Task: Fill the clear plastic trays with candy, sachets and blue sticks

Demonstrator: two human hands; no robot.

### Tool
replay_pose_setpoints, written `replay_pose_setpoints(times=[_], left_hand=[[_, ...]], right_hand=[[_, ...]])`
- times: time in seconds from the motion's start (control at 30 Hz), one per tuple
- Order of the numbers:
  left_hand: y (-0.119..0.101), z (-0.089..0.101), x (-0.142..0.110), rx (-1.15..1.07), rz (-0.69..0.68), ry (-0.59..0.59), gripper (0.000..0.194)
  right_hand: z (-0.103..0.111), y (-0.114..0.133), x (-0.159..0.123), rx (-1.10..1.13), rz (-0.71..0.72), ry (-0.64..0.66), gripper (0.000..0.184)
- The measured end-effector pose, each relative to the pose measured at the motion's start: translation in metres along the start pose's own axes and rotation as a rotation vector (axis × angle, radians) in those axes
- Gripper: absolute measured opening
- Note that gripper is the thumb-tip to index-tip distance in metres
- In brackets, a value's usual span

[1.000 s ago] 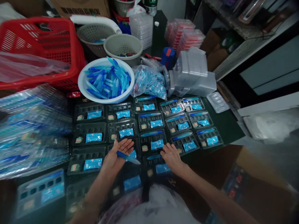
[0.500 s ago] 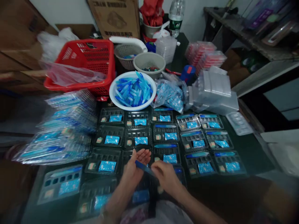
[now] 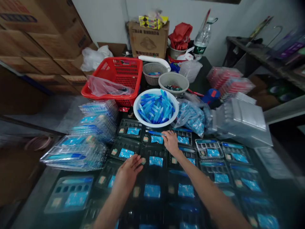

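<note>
My right hand [image 3: 170, 140] pinches the end of a blue pen-shaped piece [image 3: 153, 132], which lies across the top of a clear plastic tray [image 3: 145, 134] in the back row. That tray also holds a blue patterned packet [image 3: 157, 139] and a small pale block [image 3: 145, 139]. My left hand [image 3: 128, 170] hovers over the trays further left and nearer, its fingers loosely apart, with nothing visible in it. Beyond my right hand stands a white bowl [image 3: 135, 116] full of blue pen-shaped pieces [image 3: 156, 108].
Stacked filled trays [image 3: 78, 156] stand at the left. A red basket [image 3: 139, 82], a grey basket [image 3: 154, 68] and a grey bowl [image 3: 173, 79] are behind. At the right are a bag of blue packets [image 3: 190, 116] and stacked clear trays [image 3: 240, 119]. Several trays cover the tabletop.
My right hand has moved forward to a back-row tray with a blue pen-shaped piece. My left hand has parted from my right and shifted left. The view has shifted.
</note>
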State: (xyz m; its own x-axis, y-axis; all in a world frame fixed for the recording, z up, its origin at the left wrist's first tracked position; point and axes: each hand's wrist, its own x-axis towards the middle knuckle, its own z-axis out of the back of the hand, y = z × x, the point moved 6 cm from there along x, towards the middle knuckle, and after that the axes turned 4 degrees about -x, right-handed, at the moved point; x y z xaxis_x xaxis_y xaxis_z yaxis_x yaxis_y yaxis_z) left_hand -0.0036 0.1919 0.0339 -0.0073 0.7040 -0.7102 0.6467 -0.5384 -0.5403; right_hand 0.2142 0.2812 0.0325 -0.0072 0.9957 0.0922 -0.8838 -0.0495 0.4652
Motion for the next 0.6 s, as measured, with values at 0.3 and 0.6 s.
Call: replay_pose_setpoints(times=[0.3, 0.6], left_hand=[[-0.051, -0.029, 0.006, 0.199, -0.243, 0.042, 0.021], [-0.123, -0.182, 0.095, 0.834, -0.701, 0.182, 0.028]], right_hand=[[-0.031, -0.003, 0.035, -0.199, -0.089, -0.037, 0.026], [-0.006, 0.009, 0.010, -0.192, -0.090, -0.067, 0.026]])
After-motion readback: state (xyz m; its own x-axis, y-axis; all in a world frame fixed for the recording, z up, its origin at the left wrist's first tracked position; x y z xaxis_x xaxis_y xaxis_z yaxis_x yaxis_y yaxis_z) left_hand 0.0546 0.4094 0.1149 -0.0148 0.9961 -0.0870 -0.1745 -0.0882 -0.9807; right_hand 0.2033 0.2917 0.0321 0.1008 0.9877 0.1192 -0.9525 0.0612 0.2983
